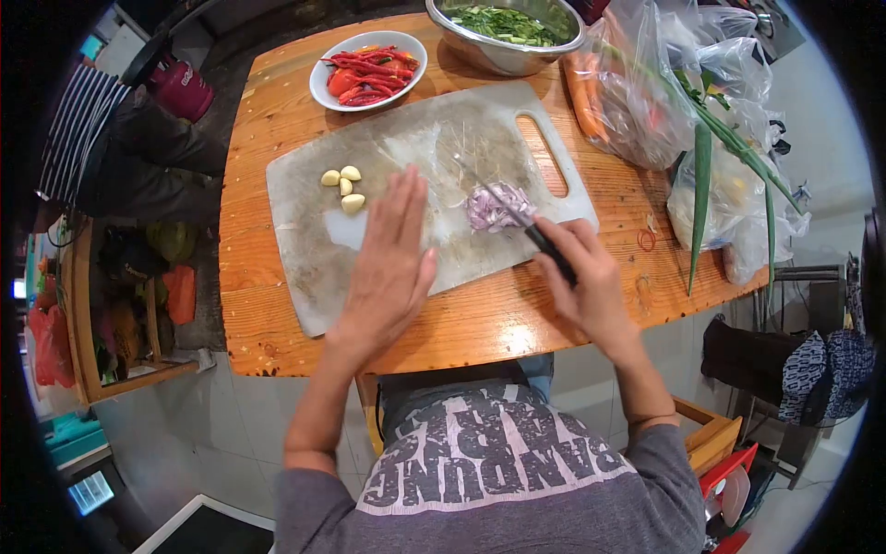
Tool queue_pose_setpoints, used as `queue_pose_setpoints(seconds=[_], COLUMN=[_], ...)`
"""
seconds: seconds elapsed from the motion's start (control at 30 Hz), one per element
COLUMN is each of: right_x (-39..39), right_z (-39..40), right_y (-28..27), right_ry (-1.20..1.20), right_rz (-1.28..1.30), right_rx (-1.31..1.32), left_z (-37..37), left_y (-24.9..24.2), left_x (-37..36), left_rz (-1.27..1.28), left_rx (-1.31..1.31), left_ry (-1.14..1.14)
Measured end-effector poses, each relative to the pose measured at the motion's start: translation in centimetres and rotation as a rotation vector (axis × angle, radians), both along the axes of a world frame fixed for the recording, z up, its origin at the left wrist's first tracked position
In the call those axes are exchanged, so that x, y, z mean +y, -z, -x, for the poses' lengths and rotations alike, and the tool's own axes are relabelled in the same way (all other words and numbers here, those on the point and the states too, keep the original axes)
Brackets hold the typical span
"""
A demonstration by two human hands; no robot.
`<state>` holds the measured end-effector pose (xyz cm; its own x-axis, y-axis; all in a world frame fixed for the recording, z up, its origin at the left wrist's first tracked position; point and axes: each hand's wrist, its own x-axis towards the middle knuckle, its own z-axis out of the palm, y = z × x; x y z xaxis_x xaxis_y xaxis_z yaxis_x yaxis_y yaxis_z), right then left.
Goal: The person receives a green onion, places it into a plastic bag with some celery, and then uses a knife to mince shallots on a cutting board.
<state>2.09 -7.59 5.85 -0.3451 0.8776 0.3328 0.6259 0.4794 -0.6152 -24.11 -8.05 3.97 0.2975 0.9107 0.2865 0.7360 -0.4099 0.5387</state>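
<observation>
"Grey shirt [508, 508] is closest to us, with pale lettering across it. Past it, what are the hands up to?"

"The left hand [392, 254] is flat, fingers straight, holding nothing. It sits over the middle of the board [309, 277]; whether the palm touches, I can't tell."

"And the other?"

"The right hand [583, 277] is wrapped round the handle of a knife [533, 229]. Its blade slants away across the chopped onion [484, 214]."

"Where is that onion, exactly?"

"In one pile on the board, toward the end with the cut-out slot. Four garlic cloves [353, 204] lie well apart from it, left of the left hand's fingers."

"Which step would you call this?"

"Chopping, I'd judge. The onion is in small bits, while the cloves look peeled and whole, not yet cut."

"What does the next move call for?"

"For more onion, a sure grip and left fingers clear of the edge. For garlic, a steadying fingertip, since small round cloves probably roll."

"Anything else on the desk [489, 325]?"

"Beyond the board, chillies [374, 74] in a white bowl [318, 90] and cut greens [508, 26] in a metal bowl [503, 61]. Over to the right, carrots [584, 103] and clear bags [651, 111]."
</observation>
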Motion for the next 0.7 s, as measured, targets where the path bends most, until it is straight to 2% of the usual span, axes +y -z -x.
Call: queue_pose_setpoints(seconds=[0.1, 0.2, 0.4, 0.5, 0.6, 0.7], right_x=[-0.8, -1.3, -2.0, -2.3, -2.5, -2.6], right_z=[1.7, 2.6, 3.6, 3.6, 2.8, 1.8], right_y=[1.0, 1.1, 0.7, 1.7, 1.4, 0.4], right_ry=[-0.013, 0.003, -0.042, -0.024, 0.037, 0.124], right_rz=[0.041, 0.076, 0.114, 0.105, 0.124, 0.147], right_rx=[0.068, 0.049, 0.065, 0.058, 0.120, 0.243], left_z=[0.2, 0.8, 2.9, 3.9, 5.8, 9.5], left_y=[1.2, 1.0, 0.8, -0.2, -3.0, -4.4], left_x=[2.5, 3.3, 3.8, 5.0, 7.4, 9.1], left_rz=[-0.037, 0.014, 0.061, -0.054, -0.208, -0.359], left_rx=[0.152, 0.145, 0.182, 0.260, 0.146, 0.023], left_ry=[0.110, 0.168, 0.062, 0.053, -0.013, -0.290])
